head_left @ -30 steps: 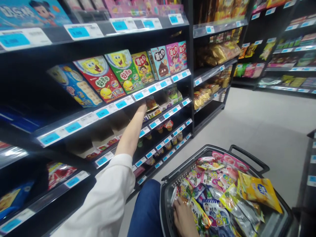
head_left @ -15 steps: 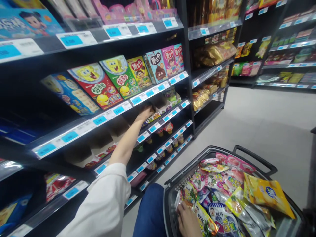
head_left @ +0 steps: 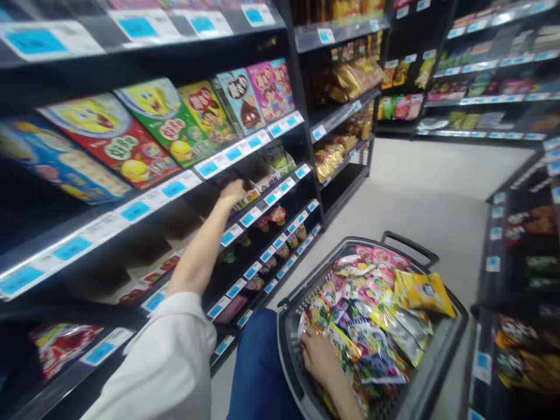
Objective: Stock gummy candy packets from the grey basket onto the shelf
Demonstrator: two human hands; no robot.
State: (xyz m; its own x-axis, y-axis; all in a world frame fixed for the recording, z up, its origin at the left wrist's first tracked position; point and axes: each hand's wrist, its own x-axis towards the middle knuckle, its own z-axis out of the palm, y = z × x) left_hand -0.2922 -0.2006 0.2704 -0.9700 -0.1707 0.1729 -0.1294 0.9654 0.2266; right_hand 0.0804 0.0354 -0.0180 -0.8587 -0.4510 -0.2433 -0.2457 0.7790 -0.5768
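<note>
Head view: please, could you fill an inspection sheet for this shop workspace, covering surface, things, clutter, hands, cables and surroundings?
Surface: lower shelf bearing display cartons; blue-and-white price tags along shelf edges.
Things: dark basket holding many snack packets.
Clutter: packets overlap; a yellow packet lies atop the pile, near the rim.
Hands: left hand at the lower shelf, grip unclear; right hand inside the basket, against the packets, grip unclear.
Cables: nothing seen.
Surroundings: snack boxes on the shelf above, gold packets farther along, pale floor.
</note>
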